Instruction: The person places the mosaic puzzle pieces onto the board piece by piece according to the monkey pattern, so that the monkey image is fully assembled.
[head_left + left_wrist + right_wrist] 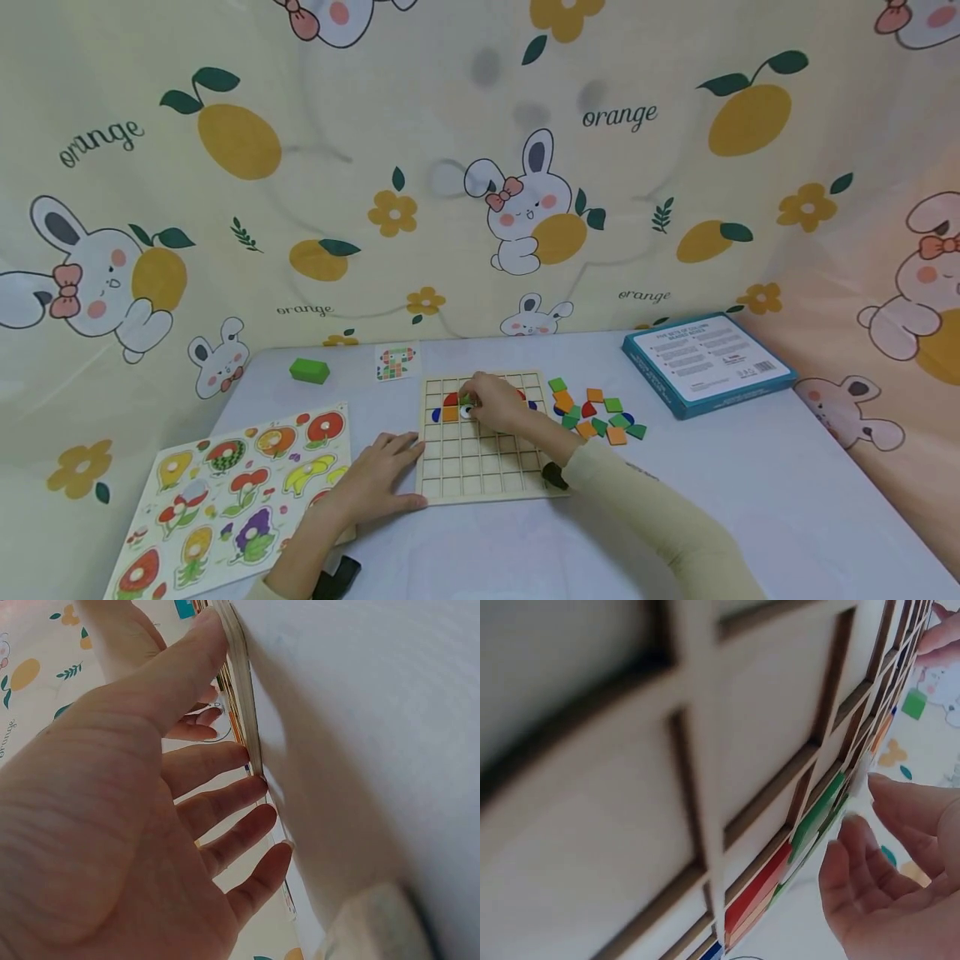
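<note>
In the head view a wooden grid board (480,467) lies on the table with coloured tiles in its upper rows. My right hand (495,404) reaches over those rows, its fingertips at a green tile (467,399) and a white piece (465,412). The right wrist view shows a gap between the curved fingers (847,859) and thumb, beside red (759,889) and green tiles in the grid. My left hand (382,479) rests at the board's left edge; its spread fingers (225,799) and thumb touch that edge in the left wrist view.
Loose coloured tiles (615,421) lie right of the board. Farther right is a blue box (708,362). A fruit-picture board (247,492) lies at left. A green block (309,371) and a pattern card (396,362) are at the back, before a printed cloth.
</note>
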The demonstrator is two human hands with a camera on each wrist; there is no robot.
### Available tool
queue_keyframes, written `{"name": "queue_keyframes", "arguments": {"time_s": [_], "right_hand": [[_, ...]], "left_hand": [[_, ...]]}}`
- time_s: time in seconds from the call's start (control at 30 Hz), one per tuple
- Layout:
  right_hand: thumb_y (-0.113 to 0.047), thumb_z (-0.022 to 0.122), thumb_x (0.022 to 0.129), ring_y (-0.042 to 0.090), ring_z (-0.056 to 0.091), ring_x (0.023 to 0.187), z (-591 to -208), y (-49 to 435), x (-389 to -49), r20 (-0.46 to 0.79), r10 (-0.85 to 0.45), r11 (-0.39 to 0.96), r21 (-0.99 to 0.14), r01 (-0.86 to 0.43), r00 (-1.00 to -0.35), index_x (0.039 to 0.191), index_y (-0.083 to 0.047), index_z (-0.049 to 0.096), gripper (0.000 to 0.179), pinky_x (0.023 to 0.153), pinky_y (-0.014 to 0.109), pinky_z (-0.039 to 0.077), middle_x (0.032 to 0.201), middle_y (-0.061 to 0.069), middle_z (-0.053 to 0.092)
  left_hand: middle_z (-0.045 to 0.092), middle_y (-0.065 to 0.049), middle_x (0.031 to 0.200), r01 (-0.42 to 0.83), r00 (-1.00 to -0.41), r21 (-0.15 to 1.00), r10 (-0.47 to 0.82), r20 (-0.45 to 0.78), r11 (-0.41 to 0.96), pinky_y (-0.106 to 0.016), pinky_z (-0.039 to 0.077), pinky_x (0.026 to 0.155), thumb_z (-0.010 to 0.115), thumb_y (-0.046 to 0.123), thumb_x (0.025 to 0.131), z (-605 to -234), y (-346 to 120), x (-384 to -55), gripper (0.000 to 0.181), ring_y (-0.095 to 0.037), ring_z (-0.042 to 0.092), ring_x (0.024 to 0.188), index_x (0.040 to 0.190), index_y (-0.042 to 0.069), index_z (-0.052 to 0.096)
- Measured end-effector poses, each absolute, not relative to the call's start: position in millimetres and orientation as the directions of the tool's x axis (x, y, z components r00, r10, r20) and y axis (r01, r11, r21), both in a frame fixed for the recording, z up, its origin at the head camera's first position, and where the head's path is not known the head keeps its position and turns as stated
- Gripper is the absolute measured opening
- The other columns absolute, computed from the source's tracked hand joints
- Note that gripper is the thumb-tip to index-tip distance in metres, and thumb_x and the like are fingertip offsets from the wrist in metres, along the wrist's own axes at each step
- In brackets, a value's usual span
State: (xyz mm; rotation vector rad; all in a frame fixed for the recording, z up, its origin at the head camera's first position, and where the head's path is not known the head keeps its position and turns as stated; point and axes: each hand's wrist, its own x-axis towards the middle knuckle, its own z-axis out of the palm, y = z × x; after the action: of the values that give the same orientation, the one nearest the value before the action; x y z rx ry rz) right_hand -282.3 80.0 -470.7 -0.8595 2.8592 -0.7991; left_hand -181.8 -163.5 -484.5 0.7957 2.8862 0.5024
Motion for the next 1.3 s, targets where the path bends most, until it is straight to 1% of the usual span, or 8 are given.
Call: {"name": "queue_keyframes", "arguments": {"time_s": [0.1, 0.2, 0.33, 0.4, 0.47, 0.8, 1.03, 1.3], "right_hand": [[-0.003, 0.075, 0.087, 0.020, 0.058, 0.087, -469, 83, -279, 0.127, -0.527, 0.744, -0.410, -0.528, -0.841, 0.111, -0.007, 0.075, 0.024, 0.070, 0.033, 0.051, 0.100, 0.007, 0.064], [-0.022, 0.072, 0.093, 0.028, 0.056, 0.113, -465, 88, -271, 0.115, -0.571, 0.783, -0.220, -0.581, -0.813, 0.121, -0.010, 0.071, 0.031, 0.089, 0.044, 0.050, 0.124, 0.009, 0.062], [-0.057, 0.053, 0.097, 0.035, 0.027, 0.146, -459, 94, -255, -0.052, -0.632, 0.774, -0.009, -0.633, -0.773, 0.148, -0.019, 0.050, 0.063, 0.112, 0.064, 0.025, 0.159, 0.007, 0.035], [-0.064, 0.043, 0.098, 0.036, 0.013, 0.151, -458, 97, -247, -0.140, -0.639, 0.764, -0.003, -0.645, -0.756, 0.155, -0.022, 0.039, 0.071, 0.114, 0.068, 0.013, 0.164, 0.005, 0.024], [-0.067, 0.038, 0.098, 0.037, 0.008, 0.151, -459, 99, -241, -0.180, -0.646, 0.756, -0.023, -0.654, -0.742, 0.157, -0.023, 0.034, 0.074, 0.114, 0.069, 0.008, 0.165, 0.005, 0.021], [-0.077, 0.038, 0.091, 0.040, 0.009, 0.150, -464, 103, -233, -0.207, -0.669, 0.726, 0.024, -0.687, -0.714, 0.157, -0.026, 0.033, 0.084, 0.114, 0.069, 0.008, 0.163, 0.004, 0.025], [-0.075, 0.040, 0.092, 0.043, 0.010, 0.150, -461, 102, -232, -0.200, -0.687, 0.715, -0.017, -0.699, -0.698, 0.156, -0.024, 0.035, 0.082, 0.113, 0.070, 0.008, 0.163, 0.007, 0.026], [-0.072, 0.044, 0.093, 0.040, 0.011, 0.150, -459, 109, -235, -0.172, -0.699, 0.711, -0.053, -0.702, -0.695, 0.156, -0.017, 0.037, 0.084, 0.113, 0.071, 0.008, 0.161, 0.003, 0.031]], "left_hand": [[0.047, -0.015, 0.149, 0.481, -0.857, 0.339, 0.516, -0.014, 0.808, -0.053, 0.042, 0.104, 0.078, 0.056, 0.079, -484, -163, -182, 0.085, -0.034, 0.045, 0.129, 0.143, 0.006, 0.054], [0.047, -0.015, 0.149, 0.483, -0.856, 0.337, 0.517, -0.012, 0.808, -0.053, 0.042, 0.104, 0.078, 0.055, 0.079, -484, -163, -181, 0.085, -0.034, 0.045, 0.129, 0.143, 0.006, 0.054], [0.047, -0.015, 0.149, 0.485, -0.855, 0.336, 0.518, -0.012, 0.808, -0.054, 0.042, 0.104, 0.079, 0.054, 0.080, -483, -163, -180, 0.084, -0.034, 0.045, 0.129, 0.143, 0.006, 0.054], [0.047, -0.015, 0.149, 0.484, -0.855, 0.335, 0.518, -0.013, 0.808, -0.054, 0.042, 0.104, 0.079, 0.054, 0.080, -483, -163, -180, 0.084, -0.033, 0.045, 0.129, 0.143, 0.006, 0.054], [0.047, -0.014, 0.149, 0.482, -0.857, 0.333, 0.516, -0.015, 0.810, -0.054, 0.041, 0.104, 0.078, 0.054, 0.080, -484, -163, -180, 0.084, -0.033, 0.045, 0.129, 0.144, 0.006, 0.053], [0.046, -0.013, 0.150, 0.482, -0.854, 0.343, 0.520, -0.023, 0.806, -0.054, 0.040, 0.106, 0.076, 0.057, 0.080, -486, -164, -183, 0.085, -0.033, 0.044, 0.130, 0.144, 0.007, 0.053], [0.045, -0.012, 0.151, 0.472, -0.858, 0.351, 0.513, -0.029, 0.809, -0.054, 0.040, 0.106, 0.076, 0.058, 0.079, -487, -165, -182, 0.086, -0.033, 0.043, 0.130, 0.145, 0.008, 0.053], [0.046, -0.013, 0.150, 0.477, -0.858, 0.345, 0.513, -0.015, 0.808, -0.053, 0.041, 0.105, 0.078, 0.056, 0.079, -486, -164, -182, 0.085, -0.032, 0.044, 0.129, 0.144, 0.007, 0.053]]}}
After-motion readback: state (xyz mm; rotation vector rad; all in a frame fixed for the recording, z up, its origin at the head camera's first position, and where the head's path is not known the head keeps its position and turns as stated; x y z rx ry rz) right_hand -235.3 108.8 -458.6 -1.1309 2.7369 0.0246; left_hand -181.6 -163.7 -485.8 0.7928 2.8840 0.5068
